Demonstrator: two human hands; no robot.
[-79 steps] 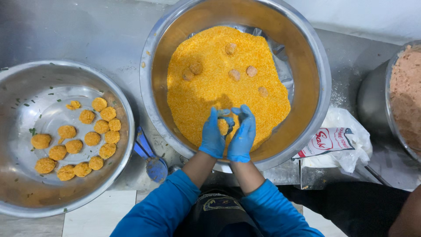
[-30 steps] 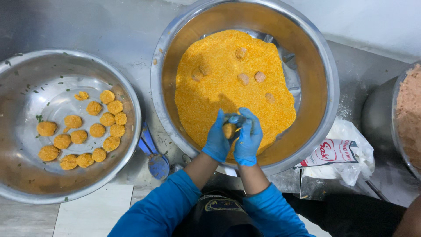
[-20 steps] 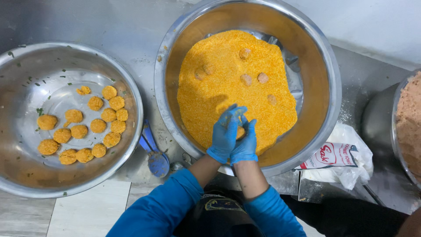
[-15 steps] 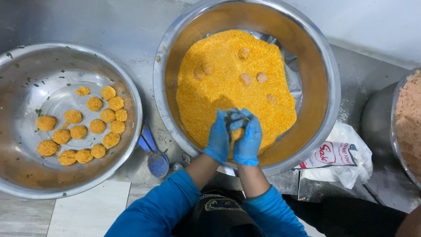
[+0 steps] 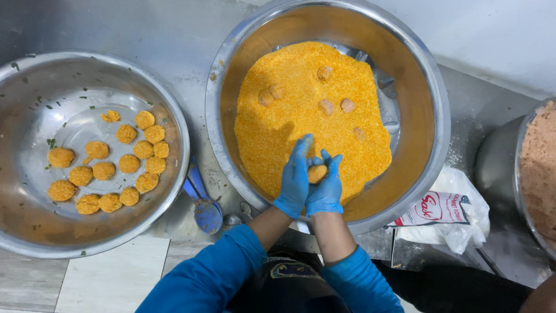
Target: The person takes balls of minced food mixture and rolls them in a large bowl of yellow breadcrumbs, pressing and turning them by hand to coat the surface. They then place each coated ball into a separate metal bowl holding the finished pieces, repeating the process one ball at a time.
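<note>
Both my hands wear blue gloves and meet over the near part of a large steel bowl point(image 5: 428, 87) filled with orange breadcrumbs point(image 5: 301, 110). Pressed between my left hand point(image 5: 293, 178) and my right hand point(image 5: 325, 186) is one crumb-coated ball point(image 5: 316, 173). Several uncoated pale balls point(image 5: 326, 106) lie half sunk in the crumbs farther back. To the left, a second steel bowl point(image 5: 35, 232) holds several coated orange balls point(image 5: 119, 164).
A blue spoon point(image 5: 202, 206) lies between the two bowls. A white plastic bag point(image 5: 446, 211) sits right of the crumb bowl. At the far right edge stands a container of pinkish-brown mixture point(image 5: 540, 174). Everything rests on a steel counter point(image 5: 174, 35).
The view has shifted slightly. My hands have kept turning and pressing the ball between them at the same spot over the crumbs.
</note>
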